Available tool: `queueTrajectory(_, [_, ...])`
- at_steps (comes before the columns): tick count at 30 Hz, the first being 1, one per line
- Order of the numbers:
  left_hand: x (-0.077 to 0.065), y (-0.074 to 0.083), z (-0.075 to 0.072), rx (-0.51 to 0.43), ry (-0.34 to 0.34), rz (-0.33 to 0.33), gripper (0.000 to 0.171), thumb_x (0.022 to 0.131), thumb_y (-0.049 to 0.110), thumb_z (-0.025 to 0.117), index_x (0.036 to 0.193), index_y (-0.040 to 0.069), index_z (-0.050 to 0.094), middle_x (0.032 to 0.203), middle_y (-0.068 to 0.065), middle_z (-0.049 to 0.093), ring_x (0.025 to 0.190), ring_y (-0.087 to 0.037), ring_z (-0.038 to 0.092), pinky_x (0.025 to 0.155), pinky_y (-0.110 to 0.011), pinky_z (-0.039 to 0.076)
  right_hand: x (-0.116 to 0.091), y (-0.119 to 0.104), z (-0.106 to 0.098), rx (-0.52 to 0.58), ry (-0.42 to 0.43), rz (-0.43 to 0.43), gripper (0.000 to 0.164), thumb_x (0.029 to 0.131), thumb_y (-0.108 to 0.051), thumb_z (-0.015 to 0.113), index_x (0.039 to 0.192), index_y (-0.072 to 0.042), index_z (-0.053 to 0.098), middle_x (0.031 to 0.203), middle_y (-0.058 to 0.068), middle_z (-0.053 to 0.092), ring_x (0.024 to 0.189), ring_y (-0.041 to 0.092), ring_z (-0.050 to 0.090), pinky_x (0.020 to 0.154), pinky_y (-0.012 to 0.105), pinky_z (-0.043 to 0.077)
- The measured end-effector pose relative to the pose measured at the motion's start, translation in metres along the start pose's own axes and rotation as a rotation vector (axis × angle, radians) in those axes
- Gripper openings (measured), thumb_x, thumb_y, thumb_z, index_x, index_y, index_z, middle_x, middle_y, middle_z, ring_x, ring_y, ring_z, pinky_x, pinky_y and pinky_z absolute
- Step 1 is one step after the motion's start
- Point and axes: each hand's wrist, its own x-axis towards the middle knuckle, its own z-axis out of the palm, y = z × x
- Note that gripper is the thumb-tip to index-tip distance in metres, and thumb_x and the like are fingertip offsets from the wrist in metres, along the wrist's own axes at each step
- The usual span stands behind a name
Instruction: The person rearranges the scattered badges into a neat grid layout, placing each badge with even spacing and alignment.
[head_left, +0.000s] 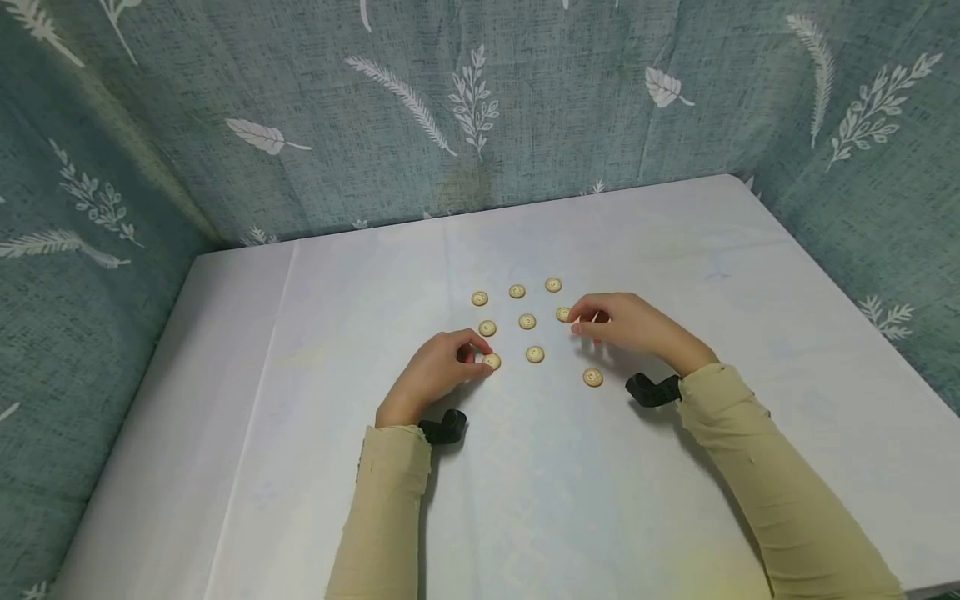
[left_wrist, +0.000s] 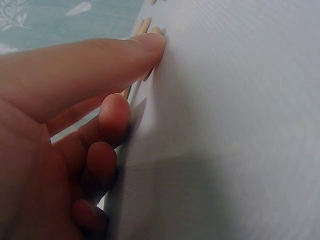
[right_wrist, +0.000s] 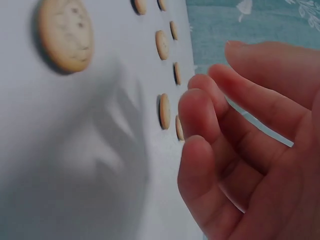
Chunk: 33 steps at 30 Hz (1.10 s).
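Note:
Several round tan wooden buttons with dark marks lie on the white table in rough rows. My left hand [head_left: 437, 371] pinches the near-left button [head_left: 492, 362] between thumb and index finger, low at the tabletop. In the left wrist view, the thumb [left_wrist: 145, 47] covers most of that button. My right hand [head_left: 626, 323] hovers with loosely bent fingers beside the right button [head_left: 563, 314] of the middle row. Its fingertips overlap that button's edge in the head view; I cannot tell whether they touch. The right wrist view shows a gap between thumb and fingers. One button [head_left: 592, 377] lies nearer, below the right hand.
Behind the hands are three buttons in a back row, one of them the middle back button [head_left: 517, 291]. The white table [head_left: 300, 467] spreads around them. A green leaf-patterned curtain [head_left: 540, 108] hangs along the far and side edges. Black bands circle both wrists.

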Motion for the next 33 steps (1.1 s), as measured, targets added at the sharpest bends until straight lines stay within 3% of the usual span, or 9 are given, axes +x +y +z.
queueTrajectory(9, [0.001, -0.001, 0.001, 0.001, -0.004, 0.000, 0.017, 0.077, 0.025, 0.069, 0.092, 0.021, 0.062, 0.071, 0.000, 0.051, 0.067, -0.015, 0.047, 0.063, -0.029, 0.037, -0.017, 0.007, 0.005, 0.016, -0.053, -0.003, 0.022, 0.087, -0.029, 0.058, 0.106, -0.018, 0.060, 0.083, 0.001, 0.060, 0.071, 0.017, 0.056, 0.064, 0.032, 0.045])
queueTrajectory(22, [0.001, 0.000, 0.001, 0.000, -0.002, -0.005, 0.016, 0.078, 0.024, 0.068, 0.092, 0.021, 0.062, 0.071, 0.000, 0.051, 0.067, -0.015, 0.047, 0.063, -0.030, 0.037, -0.022, 0.017, 0.007, 0.032, -0.126, 0.002, 0.023, 0.087, -0.030, 0.056, 0.107, -0.019, 0.060, 0.083, -0.002, 0.059, 0.074, 0.016, 0.054, 0.064, 0.032, 0.045])
queueTrajectory(33, [0.001, 0.001, 0.001, 0.012, 0.000, -0.010, 0.016, 0.077, 0.024, 0.069, 0.092, 0.021, 0.062, 0.071, -0.001, 0.051, 0.067, -0.015, 0.046, 0.063, -0.030, 0.037, -0.023, 0.018, 0.008, 0.025, -0.123, -0.016, 0.025, 0.087, -0.030, 0.057, 0.108, -0.017, 0.061, 0.084, -0.003, 0.060, 0.075, 0.014, 0.054, 0.066, 0.031, 0.045])
